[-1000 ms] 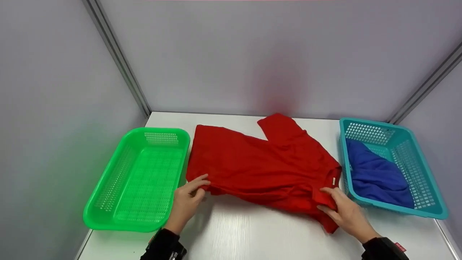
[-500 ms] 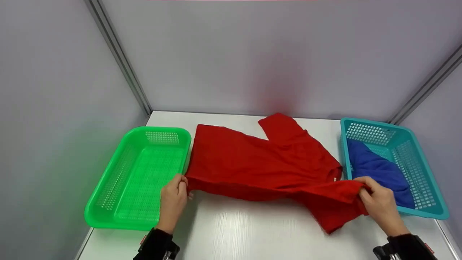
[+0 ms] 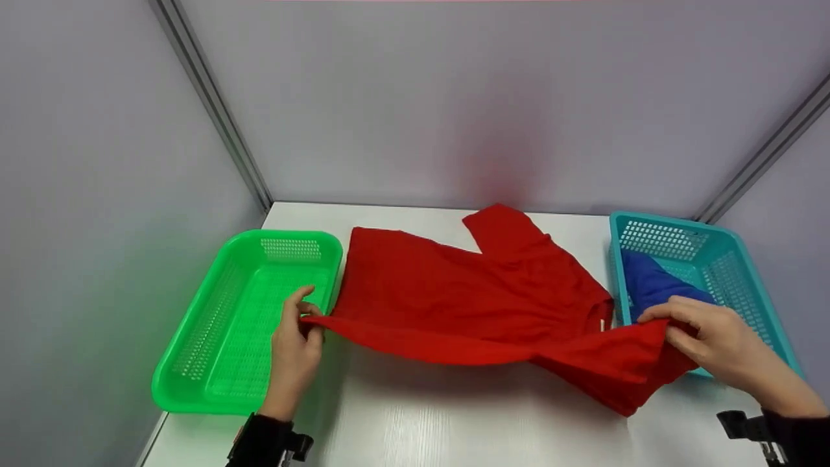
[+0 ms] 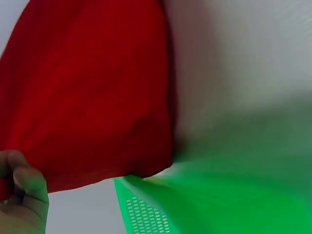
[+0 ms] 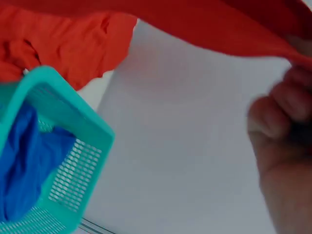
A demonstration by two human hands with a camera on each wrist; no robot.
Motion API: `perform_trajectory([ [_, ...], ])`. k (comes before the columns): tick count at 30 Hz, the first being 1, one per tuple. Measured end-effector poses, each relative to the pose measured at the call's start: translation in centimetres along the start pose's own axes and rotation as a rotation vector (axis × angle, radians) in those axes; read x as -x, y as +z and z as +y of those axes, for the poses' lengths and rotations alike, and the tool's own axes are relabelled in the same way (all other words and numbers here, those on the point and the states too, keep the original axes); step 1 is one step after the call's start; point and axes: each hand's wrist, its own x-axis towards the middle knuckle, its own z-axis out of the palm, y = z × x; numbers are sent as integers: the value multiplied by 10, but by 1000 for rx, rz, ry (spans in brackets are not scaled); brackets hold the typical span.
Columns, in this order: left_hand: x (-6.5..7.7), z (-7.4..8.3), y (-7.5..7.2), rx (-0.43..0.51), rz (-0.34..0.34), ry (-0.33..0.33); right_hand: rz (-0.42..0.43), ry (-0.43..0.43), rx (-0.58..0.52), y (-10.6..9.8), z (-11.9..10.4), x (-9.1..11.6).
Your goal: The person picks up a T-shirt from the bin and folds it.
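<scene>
A red T-shirt (image 3: 454,292) lies on its side across the white table, one sleeve pointing to the back wall and the collar toward the right. Its near edge is lifted and stretched between both hands. My left hand (image 3: 295,353) pinches the hem corner beside the green basket; the left wrist view shows thumb and finger on the cloth (image 4: 97,97). My right hand (image 3: 720,340) grips the shoulder and sleeve part in front of the teal basket. In the right wrist view, curled fingers (image 5: 268,117) hold the raised cloth (image 5: 209,27).
At the left stands a green basket (image 3: 194,311) with nothing in it. A teal basket (image 3: 755,292) at the right holds blue cloth (image 3: 655,282), partly hidden by my right hand. Grey walls (image 3: 415,104) close off the back and sides.
Both hands went from touching the shirt to gripping its near edge, then lifted it. The left hand moved left, the right hand moved right, and the raised edge is pulled longer.
</scene>
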Motion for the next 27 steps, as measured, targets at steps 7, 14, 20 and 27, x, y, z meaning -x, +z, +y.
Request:
perform_trajectory([
  [7,5,1,-12,127,0,38,131,209,18,-16,0,1],
  [14,9,10,-15,317,-23,-17,13,218,-298,-39,-6,16],
  [20,6,4,-2,130,-17,-181,-272,383,-199,-23,7,7],
  [27,-15,-5,33,-115,-66,-314,-80,462,-148,24,13,-17],
])
